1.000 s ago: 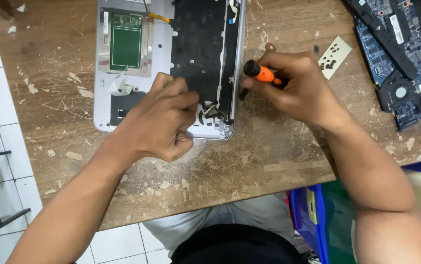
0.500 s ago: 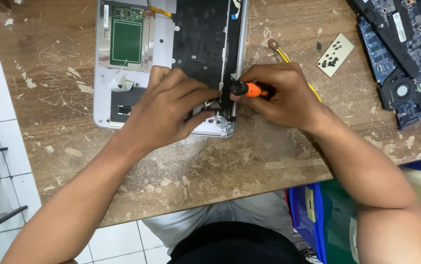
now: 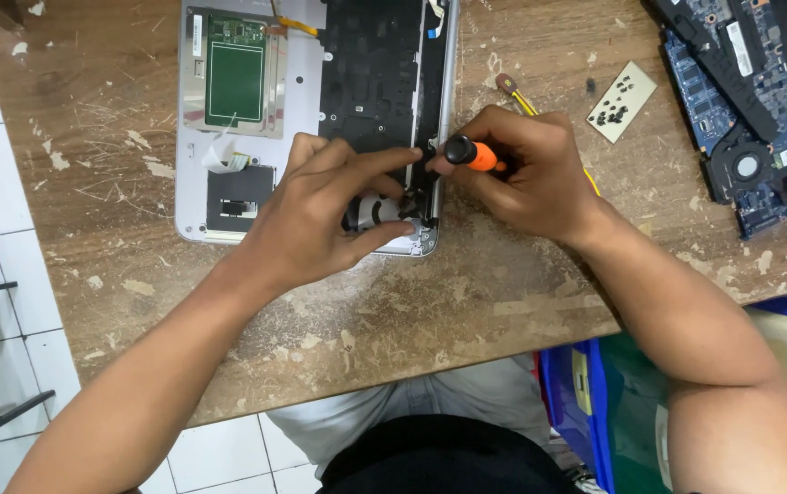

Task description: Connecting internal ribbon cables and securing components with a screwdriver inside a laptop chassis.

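Note:
An opened silver laptop base (image 3: 194, 165) lies on the worn wooden table, showing a green touchpad board (image 3: 235, 80) and the black underside of the keyboard (image 3: 370, 69). My left hand (image 3: 320, 215) rests on the base's near right corner, fingers pinching around a small part there. My right hand (image 3: 526, 169) grips an orange and black screwdriver (image 3: 468, 153) upright, its tip down at that same corner by the hinge. The tip itself is hidden by my fingers.
A small beige card holding several black screws (image 3: 624, 101) lies right of my right hand. A blue circuit board with a fan (image 3: 741, 137) and black parts sit at the far right. A yellow-handled tool (image 3: 514, 93) lies behind my right hand. Blue bins (image 3: 585, 402) stand under the table edge.
My right hand brought the screwdriver from the table's right side to the laptop's near right corner and stood it upright. My left hand's fingers shifted to pinch beside it.

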